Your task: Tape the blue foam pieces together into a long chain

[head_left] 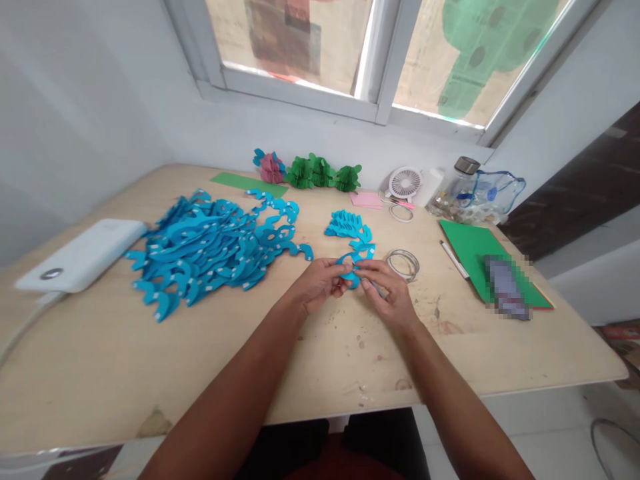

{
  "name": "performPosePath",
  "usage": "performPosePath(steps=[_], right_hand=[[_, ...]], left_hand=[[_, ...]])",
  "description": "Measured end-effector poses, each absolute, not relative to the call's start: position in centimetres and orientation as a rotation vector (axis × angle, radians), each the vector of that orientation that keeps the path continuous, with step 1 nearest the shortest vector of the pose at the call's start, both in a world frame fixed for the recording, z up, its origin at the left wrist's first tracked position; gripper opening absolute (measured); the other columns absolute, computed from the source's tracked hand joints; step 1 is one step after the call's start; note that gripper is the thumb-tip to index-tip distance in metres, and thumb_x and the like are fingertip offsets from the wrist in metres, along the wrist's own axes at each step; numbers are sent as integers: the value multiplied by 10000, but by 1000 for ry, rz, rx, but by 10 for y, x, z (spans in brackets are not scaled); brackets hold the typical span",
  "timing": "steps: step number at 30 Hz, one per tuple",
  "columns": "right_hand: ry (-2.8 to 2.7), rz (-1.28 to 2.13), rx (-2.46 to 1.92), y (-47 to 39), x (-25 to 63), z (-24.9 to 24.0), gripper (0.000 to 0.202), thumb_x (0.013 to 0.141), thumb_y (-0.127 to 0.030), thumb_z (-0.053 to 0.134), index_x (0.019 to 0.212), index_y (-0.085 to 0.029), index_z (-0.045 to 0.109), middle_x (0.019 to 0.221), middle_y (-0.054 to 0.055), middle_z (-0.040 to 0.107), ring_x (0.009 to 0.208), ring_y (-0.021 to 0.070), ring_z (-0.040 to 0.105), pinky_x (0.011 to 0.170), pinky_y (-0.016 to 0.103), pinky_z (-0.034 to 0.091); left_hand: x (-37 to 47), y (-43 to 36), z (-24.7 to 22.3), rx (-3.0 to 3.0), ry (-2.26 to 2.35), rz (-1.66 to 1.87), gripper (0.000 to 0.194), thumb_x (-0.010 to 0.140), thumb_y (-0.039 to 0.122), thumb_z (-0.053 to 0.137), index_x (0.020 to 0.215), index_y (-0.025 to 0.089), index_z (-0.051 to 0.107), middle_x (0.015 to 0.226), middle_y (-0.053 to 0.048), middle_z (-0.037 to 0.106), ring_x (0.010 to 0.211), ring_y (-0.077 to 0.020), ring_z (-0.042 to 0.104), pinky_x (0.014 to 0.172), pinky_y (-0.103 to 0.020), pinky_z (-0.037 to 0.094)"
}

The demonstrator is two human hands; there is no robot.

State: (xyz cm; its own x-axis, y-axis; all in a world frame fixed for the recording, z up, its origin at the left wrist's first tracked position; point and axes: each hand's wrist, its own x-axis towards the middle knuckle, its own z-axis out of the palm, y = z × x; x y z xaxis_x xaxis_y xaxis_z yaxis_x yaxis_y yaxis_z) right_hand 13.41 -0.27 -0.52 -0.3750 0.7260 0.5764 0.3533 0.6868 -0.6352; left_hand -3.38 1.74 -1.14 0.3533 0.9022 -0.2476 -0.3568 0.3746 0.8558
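Note:
Between my two hands is a curved blue paper piece (354,280), pinched by the fingers of my left hand (323,283) and my right hand (387,290). Both hands are closed on it above the wooden table. Just beyond the fingertips, more blue curved pieces run back to a small folded blue paper stack (345,224); whether they join the held piece is hard to make out. Left of my hands spreads a large heap of blue curved paper pieces (210,240), many with small white squares on them.
A white power bank (83,257) with a cable lies at the left. Tape rings (403,265) sit right of my hands. Green and pink paper figures (310,171), a small fan (405,183) and a glass bottle (457,181) line the back. Green sheets (470,250) and a pen (454,259) lie right.

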Motion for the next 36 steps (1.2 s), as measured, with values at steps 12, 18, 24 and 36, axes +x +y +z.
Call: performPosePath(steps=[12,18,24,36], right_hand=[[-1891,515,-892,1,135,-10,229,842,-213,509,998,-251,672,1100,85,588,979,200,586,861,375,484],[-1861,484,-905,0,134,-9,247,834,-186,505,999,-264,673,1090,81,582,960,190,583,846,362,485],[-1847,369,-953,1,135,-11,228,815,-181,520,938,-274,688,1083,67,588,999,213,549,858,404,455],[-1714,315,-1098,0,132,-15,149,780,-188,559,837,-255,680,1067,60,591,1023,223,522,912,424,403]], left_hand=[[-23,12,-1,941,995,1102,199,631,284,657,566,137,540,485,12,527,402,-64,433,394,-197,293],[-21,10,0,977,1003,1127,217,641,303,660,565,141,536,470,23,514,407,-61,427,414,-195,311],[-18,9,-1,992,1015,1145,217,640,328,666,592,144,559,486,6,539,415,-71,438,410,-199,317],[-2,6,-11,1022,1047,1276,185,665,317,646,601,149,603,500,11,544,442,-77,442,446,-207,348]])
